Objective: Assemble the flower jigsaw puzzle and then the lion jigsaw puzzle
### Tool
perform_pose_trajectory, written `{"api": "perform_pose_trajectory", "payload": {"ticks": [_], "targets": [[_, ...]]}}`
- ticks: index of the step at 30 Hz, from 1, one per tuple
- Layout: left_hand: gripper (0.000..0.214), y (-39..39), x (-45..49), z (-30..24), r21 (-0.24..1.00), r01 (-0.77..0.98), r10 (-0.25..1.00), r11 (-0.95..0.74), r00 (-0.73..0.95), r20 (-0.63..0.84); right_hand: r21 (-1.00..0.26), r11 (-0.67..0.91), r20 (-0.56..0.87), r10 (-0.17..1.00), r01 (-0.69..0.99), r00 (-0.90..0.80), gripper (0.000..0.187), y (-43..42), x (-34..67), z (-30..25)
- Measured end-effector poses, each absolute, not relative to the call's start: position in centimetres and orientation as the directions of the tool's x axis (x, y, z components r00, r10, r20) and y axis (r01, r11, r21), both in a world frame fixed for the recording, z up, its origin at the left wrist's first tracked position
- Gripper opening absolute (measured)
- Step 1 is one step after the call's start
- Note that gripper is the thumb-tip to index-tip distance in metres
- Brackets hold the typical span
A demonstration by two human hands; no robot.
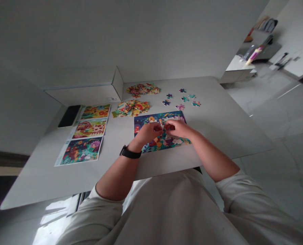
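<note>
A colourful jigsaw puzzle [157, 146], mostly put together, lies flat near the table's front edge. Over its middle my left hand [151, 131], with a black watch on the wrist, has its fingers curled and pinched together. My right hand [177, 128] faces it from the right, fingers bent down to the puzzle. The fingertips of both hands are close together at a pale gap in the picture. Whatever lies between them is too small or hidden to make out. Several loose puzzle pieces [184, 99] lie scattered beyond the puzzle, to the right.
Two piles of puzzle pieces, a nearer yellowish pile [132, 108] and a farther reddish pile [143, 89], sit behind the puzzle. On the left are a sheet with three printed pictures [82, 149], a black phone [69, 116] and a white box [82, 93] against the wall.
</note>
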State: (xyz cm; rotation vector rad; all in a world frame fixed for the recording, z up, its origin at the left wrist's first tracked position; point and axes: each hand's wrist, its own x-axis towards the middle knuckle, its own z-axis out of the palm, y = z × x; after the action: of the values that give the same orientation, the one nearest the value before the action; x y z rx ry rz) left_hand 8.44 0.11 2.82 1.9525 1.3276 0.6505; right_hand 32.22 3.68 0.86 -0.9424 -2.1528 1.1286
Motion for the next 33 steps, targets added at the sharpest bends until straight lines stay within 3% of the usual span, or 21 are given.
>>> {"api": "perform_pose_trajectory", "payload": {"ticks": [10, 19, 24, 33], "targets": [[0.013, 0.2, 8.4, 2.9, 0.783, 0.589, 0.94, -0.2, 0.342, -0.017, -0.775, 0.479, 0.138, 0.765, 0.412, -0.629, 0.02, 3.5, 32.0, 1.2], [0.014, 0.4, 8.3, 2.4, 0.796, 0.572, 0.933, -0.196, 0.359, -0.028, -0.82, 0.437, 0.115, 0.759, 0.37, -0.641, 0.018, 3.5, 32.0, 0.8], [0.012, 0.1, 8.4, 2.8, 0.715, 0.664, 0.931, -0.218, 0.361, -0.051, -0.761, 0.475, 0.088, 0.75, 0.441, -0.656, 0.019, 3.3, 31.9, 1.3], [0.014, -0.2, 8.9, 3.2, 0.525, 0.809, 0.944, -0.265, 0.328, -0.028, -0.535, 0.579, 0.059, 0.752, 0.616, -0.656, 0.022, 2.8, 31.4, 2.5]]}}
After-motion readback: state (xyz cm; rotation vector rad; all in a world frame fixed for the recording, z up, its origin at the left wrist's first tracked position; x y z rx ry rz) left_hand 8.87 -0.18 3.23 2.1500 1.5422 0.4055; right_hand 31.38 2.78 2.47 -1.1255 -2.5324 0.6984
